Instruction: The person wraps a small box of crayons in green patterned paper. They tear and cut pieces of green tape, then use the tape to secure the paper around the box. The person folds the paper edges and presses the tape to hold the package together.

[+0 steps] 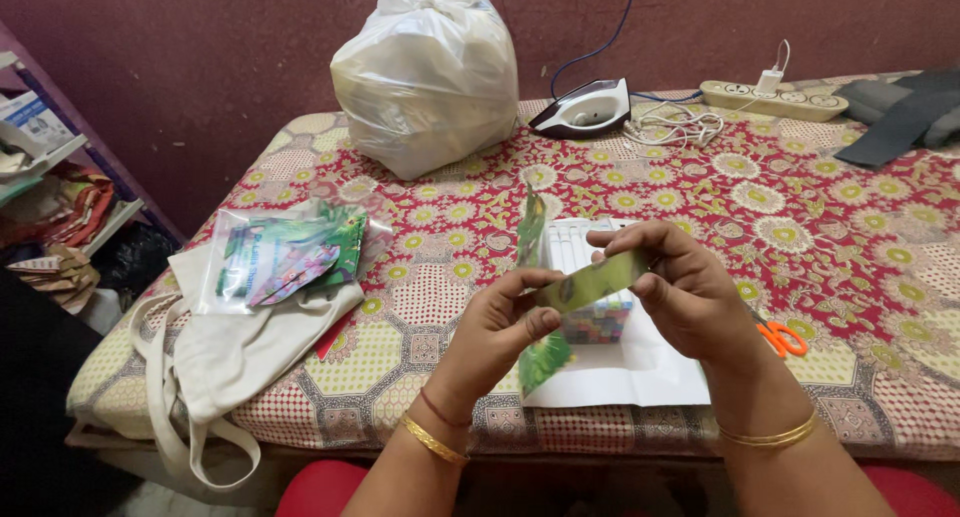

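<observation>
My left hand [497,322] and my right hand [676,289] hold a green printed strip of paper [590,282] between them, pinched at each end above the table's front edge. A longer green printed piece [538,362] hangs down by my left hand. Right behind the hands sits a small box of colourful pieces [598,324] on a white sheet [630,372]. A white ruled pad [575,245] lies just beyond.
A clear bag of green printed sheets [285,257] rests on a cream cloth tote [235,352] at the left. Orange-handled scissors [783,339] lie at the right. A tied white plastic bag [425,77], an iron [585,109] and a power strip [775,99] stand at the back.
</observation>
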